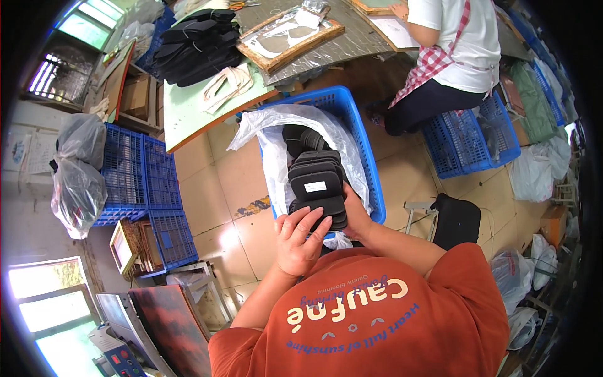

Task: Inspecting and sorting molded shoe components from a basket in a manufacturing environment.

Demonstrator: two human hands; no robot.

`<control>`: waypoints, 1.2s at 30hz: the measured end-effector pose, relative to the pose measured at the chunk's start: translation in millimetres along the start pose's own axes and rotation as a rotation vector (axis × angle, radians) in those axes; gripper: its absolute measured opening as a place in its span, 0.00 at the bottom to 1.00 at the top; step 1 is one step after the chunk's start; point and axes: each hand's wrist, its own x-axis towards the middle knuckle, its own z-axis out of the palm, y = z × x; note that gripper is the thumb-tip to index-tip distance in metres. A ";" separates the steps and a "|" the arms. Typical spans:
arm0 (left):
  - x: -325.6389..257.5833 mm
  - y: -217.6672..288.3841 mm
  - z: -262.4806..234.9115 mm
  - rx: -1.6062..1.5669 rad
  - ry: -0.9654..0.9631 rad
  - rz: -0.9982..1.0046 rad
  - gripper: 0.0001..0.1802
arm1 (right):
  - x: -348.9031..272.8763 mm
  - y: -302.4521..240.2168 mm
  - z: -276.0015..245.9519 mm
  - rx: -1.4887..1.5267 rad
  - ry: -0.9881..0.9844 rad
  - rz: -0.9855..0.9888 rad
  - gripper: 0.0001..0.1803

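Observation:
A stack of black rounded flat pads [314,171], one bearing a small white label [315,186], is between my hands at the near end of a blue crate [346,97]. My right hand [358,215] is closed around the stack's right side, its fingertips hidden behind the pads. From the left, my left hand [301,237] grips the near end, with its fingers over the top pads and edge. More black pieces [303,137] lie beyond the stack inside the crate, within a clear plastic bag [254,122] that lines it and hangs over the left rim.
A green-topped table [182,119] with a black bundle [195,47] stands ahead left. Another person [461,50] works at the grey table [358,31]. Blue crates [122,163] are stacked at left, and another crate [465,141] stands at right near a black-backed chair [455,220].

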 end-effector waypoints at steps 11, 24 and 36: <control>-16.4 0.2 7.5 -0.053 0.093 -0.005 0.21 | -10.2 -4.2 9.9 0.032 -0.072 0.051 0.21; -25.4 3.3 5.5 -0.010 0.090 -0.010 0.20 | -18.1 4.4 10.1 -0.063 -0.025 0.053 0.24; -22.9 -20.3 12.3 -0.195 0.203 -0.150 0.23 | -18.9 22.5 -14.7 -0.077 0.033 0.132 0.30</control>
